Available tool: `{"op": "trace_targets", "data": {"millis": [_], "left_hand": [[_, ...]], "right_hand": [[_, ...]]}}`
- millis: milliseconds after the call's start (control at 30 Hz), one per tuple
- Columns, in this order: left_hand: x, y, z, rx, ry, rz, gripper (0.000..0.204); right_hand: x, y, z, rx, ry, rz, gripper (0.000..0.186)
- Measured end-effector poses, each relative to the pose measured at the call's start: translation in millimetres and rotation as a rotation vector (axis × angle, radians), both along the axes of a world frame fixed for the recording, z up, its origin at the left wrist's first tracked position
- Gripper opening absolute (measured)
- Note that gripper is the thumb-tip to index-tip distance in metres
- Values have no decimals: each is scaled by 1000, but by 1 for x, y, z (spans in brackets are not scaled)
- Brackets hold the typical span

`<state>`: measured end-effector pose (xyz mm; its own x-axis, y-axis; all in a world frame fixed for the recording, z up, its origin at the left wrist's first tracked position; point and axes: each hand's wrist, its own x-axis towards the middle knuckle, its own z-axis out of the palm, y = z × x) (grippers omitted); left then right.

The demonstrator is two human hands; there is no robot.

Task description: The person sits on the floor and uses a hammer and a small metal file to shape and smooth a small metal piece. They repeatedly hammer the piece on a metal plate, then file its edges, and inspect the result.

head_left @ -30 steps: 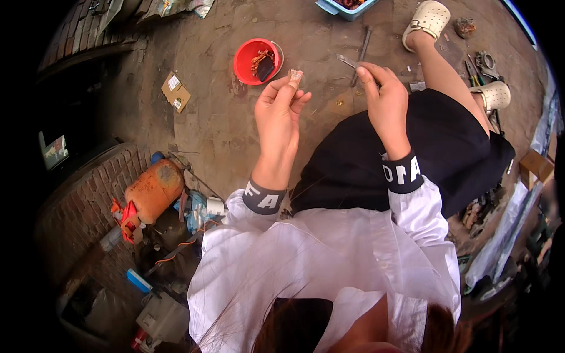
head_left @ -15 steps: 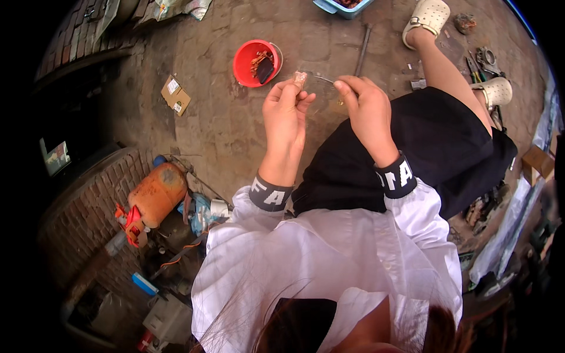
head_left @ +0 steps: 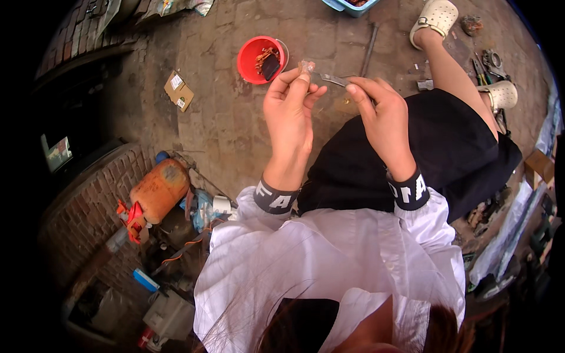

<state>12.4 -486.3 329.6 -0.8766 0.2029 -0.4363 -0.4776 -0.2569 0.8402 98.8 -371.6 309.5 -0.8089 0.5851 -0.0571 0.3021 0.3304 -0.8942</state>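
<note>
My left hand pinches a small, pinkish, crinkled piece between thumb and fingers; its kind is too small to tell. Between finger and thumb, my right hand grips one end of a thin, slightly curved grey metal strip. The strip's other end reaches up to the pinkish piece at my left fingertips, and whether the two touch is hard to see. Just beyond my left hand stands a red bucket with brownish pieces and a black object inside.
A blue tub is at the far edge, with a metal rod on the ground near it. Hand tools lie by the cream clogs on the right. Left are a cardboard piece and a rusty orange gas cylinder.
Both hands have shifted a little to the right in the picture. More of the metal strip now shows between them, and it looks broader. Each hand keeps its hold.
</note>
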Motion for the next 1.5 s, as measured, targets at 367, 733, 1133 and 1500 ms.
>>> {"op": "trace_targets", "data": {"millis": [367,733,1133,1500], "left_hand": [[4,-9,12,99,-73,-45,7],[6,2,10,23,-4,26,15],[10,5,14,53,26,-33,15],[12,7,12,21,36,-25,11]], "right_hand": [[-4,12,-62,216,-123,-168,26],[7,-7,12,-125,12,-31,19],[8,-9,12,-110,41,19,21],[8,-11,14,-113,18,-28,22]]}}
